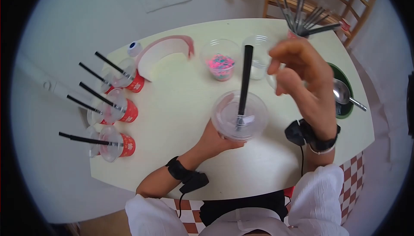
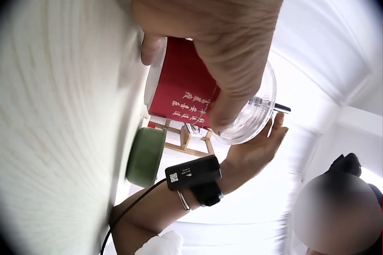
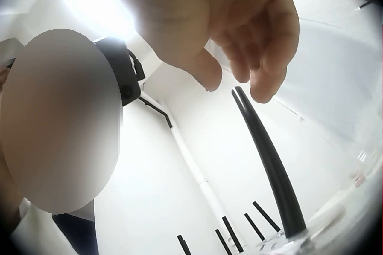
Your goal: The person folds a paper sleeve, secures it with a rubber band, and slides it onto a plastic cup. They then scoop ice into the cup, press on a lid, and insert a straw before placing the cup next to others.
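Note:
My left hand (image 1: 215,141) grips a red paper-sleeved cup (image 2: 181,81), fingers and thumb wrapped round its side. A clear plastic lid (image 1: 222,111) covers this cup, and a black straw (image 1: 245,78) stands up through it. To the right of the straw is my raised right hand (image 1: 307,81), fingers loosely bent and nothing between them. In the right wrist view, the fingertips hang just above the tip of the straw (image 3: 263,147). The cup's red sleeve is mostly hidden under the lid in the head view.
Several lidded red cups (image 1: 129,112) with black straws line the table's left side. Behind are a curved pink-edged piece (image 1: 157,48), a tub of pink and green bits (image 1: 221,63), and a clear tub (image 1: 258,48). A straw holder (image 1: 295,34) and green bowl (image 1: 347,111) with a ladle stand right.

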`<state>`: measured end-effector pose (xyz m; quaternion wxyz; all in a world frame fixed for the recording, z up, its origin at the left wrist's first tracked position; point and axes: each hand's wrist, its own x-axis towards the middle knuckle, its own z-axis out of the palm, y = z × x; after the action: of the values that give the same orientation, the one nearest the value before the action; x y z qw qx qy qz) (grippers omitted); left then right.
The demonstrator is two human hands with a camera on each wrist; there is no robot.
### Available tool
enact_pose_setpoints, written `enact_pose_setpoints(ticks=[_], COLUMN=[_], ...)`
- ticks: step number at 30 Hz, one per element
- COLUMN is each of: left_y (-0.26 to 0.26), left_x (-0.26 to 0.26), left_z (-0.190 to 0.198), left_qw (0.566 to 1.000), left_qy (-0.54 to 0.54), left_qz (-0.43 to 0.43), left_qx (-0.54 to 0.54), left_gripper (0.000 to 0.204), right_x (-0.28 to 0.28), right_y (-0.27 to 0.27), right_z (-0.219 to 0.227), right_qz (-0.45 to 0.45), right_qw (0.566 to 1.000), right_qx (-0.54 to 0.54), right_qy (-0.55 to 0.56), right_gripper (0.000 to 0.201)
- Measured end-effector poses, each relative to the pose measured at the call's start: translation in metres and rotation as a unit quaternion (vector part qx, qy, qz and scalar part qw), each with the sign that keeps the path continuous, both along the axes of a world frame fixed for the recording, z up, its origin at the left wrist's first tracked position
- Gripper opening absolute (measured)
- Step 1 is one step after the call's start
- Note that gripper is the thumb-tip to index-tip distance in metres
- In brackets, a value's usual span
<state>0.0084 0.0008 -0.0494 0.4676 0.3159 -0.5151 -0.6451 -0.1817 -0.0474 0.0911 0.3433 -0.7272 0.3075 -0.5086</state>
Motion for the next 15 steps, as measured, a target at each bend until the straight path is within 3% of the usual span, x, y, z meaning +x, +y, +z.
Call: enact_pose_setpoints(ticks=[4, 6, 8, 10, 12, 15], left_y=[0.004, 0.005, 0.004, 0.006, 0.006, 0.005], left_x=[0.000, 0.001, 0.001, 0.000, 0.000, 0.000], left_z=[0.009, 0.009, 0.008, 0.011, 0.009, 0.005], left_qw=[0.996, 0.994, 0.995, 0.996, 0.995, 0.963], left_qy=[-0.068, -0.093, -0.087, -0.089, -0.096, -0.236], left_qz=[0.037, 0.042, 0.034, 0.026, 0.018, 0.071], left_qx=[-0.046, -0.048, -0.023, -0.005, -0.007, -0.113], left_gripper=[0.104, 0.103, 0.102, 0.103, 0.103, 0.106], right_x=[-0.009, -0.002, 0.004, 0.021, 0.034, 0.039], right_y=[0.021, 0.026, 0.042, 0.056, 0.070, 0.090], right_z=[0.011, 0.009, 0.009, -0.004, -0.011, -0.020], right_qz=[0.122, 0.283, 0.405, 0.547, 0.655, 0.763], right_qw=[0.981, 0.936, 0.884, 0.813, 0.744, 0.638], right_qx=[-0.121, -0.185, -0.157, -0.114, -0.067, 0.089], right_qy=[0.086, 0.098, 0.173, 0.166, 0.111, -0.056], right_gripper=[0.012, 0.013, 0.014, 0.015, 0.016, 0.022])
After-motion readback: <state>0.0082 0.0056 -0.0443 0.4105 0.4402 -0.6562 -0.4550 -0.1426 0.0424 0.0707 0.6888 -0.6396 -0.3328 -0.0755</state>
